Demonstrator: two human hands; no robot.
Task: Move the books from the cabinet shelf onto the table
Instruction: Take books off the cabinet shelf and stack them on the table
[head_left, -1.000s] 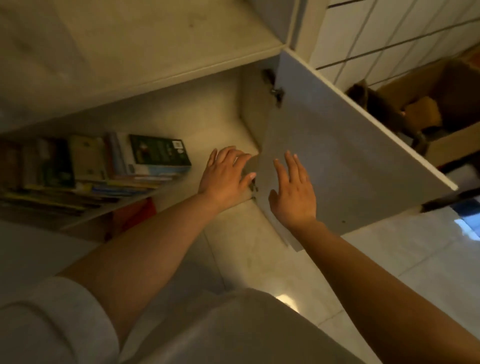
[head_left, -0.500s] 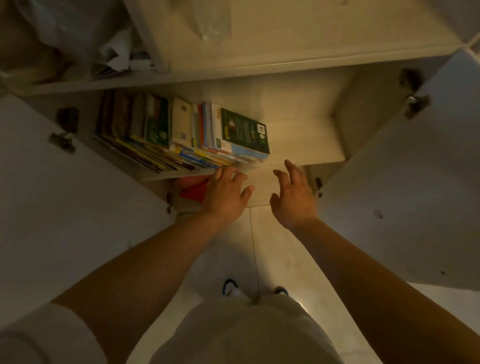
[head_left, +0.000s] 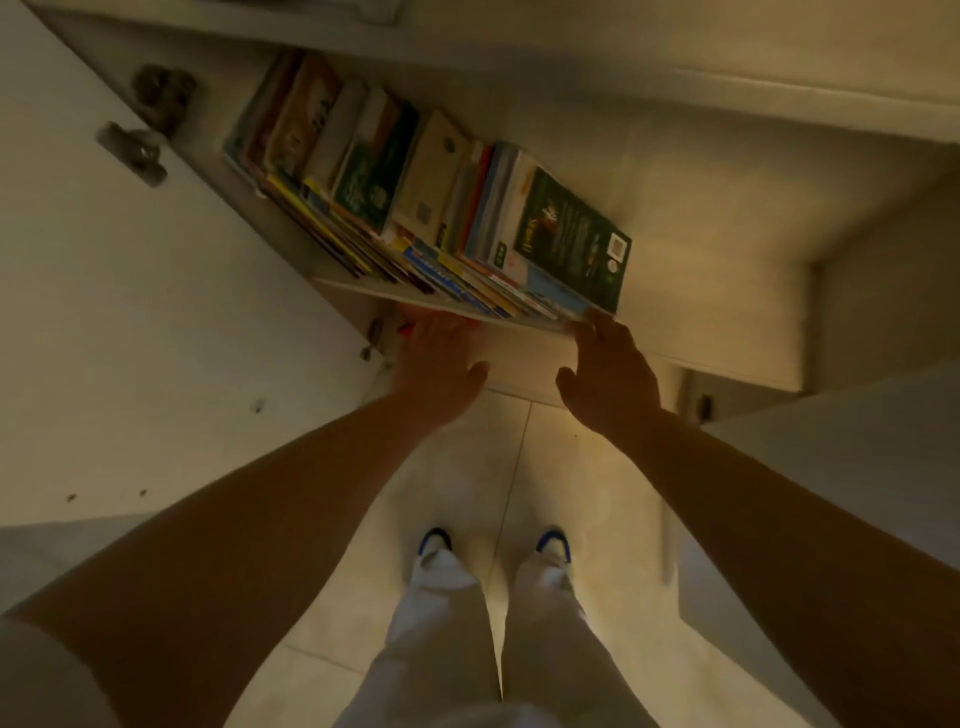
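A row of several books (head_left: 415, 192) leans on the cabinet shelf (head_left: 675, 208), spines toward me; the rightmost is a dark green book (head_left: 574, 236) lying tilted on the others. My left hand (head_left: 441, 369) reaches under the shelf's front edge below the books, fingers spread, and its fingertips are hidden by the shelf. My right hand (head_left: 608, 374) is at the shelf's front edge just below the green book, fingers loosely extended, holding nothing.
Both white cabinet doors stand open: the left door (head_left: 130, 322) beside my left arm, the right door (head_left: 857, 467) beside my right arm. Something red (head_left: 408, 328) shows below the shelf. Tiled floor (head_left: 571, 493) and my feet lie below.
The view swung from the right door to the shelf front. Both hands left the door area and moved up to the shelf's front edge under the books.
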